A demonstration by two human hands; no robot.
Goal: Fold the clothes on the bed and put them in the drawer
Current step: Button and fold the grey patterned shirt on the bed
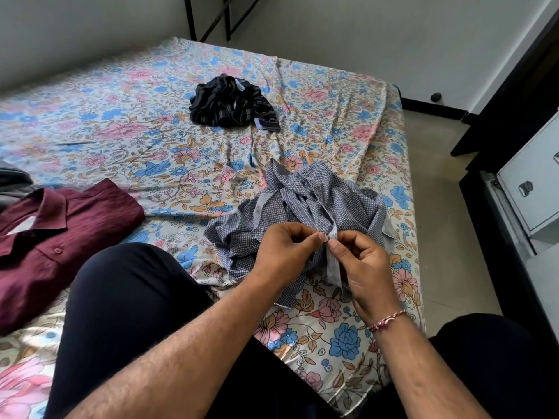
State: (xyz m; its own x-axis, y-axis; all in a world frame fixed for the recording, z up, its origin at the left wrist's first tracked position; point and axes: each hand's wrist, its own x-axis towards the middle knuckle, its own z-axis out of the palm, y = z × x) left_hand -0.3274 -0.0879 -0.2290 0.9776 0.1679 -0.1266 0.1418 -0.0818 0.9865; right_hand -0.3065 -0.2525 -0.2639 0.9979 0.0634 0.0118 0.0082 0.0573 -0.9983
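Note:
A crumpled blue-and-white checked shirt [305,204] lies on the bed near its right edge. My left hand [281,252] and my right hand [361,264] meet over its near side and both pinch its pale button strip between thumb and fingers. A maroon shirt [60,234] lies folded at the left, collar showing. A dark striped garment [230,101] sits bunched up farther back in the middle of the bed.
The bed [121,116] has a floral sheet. My knee in dark trousers [127,297] rests on it. A white drawer unit [532,182] with a metal handle stands at the right, beyond a strip of floor [438,192]. A grey cloth [12,179] shows at the left edge.

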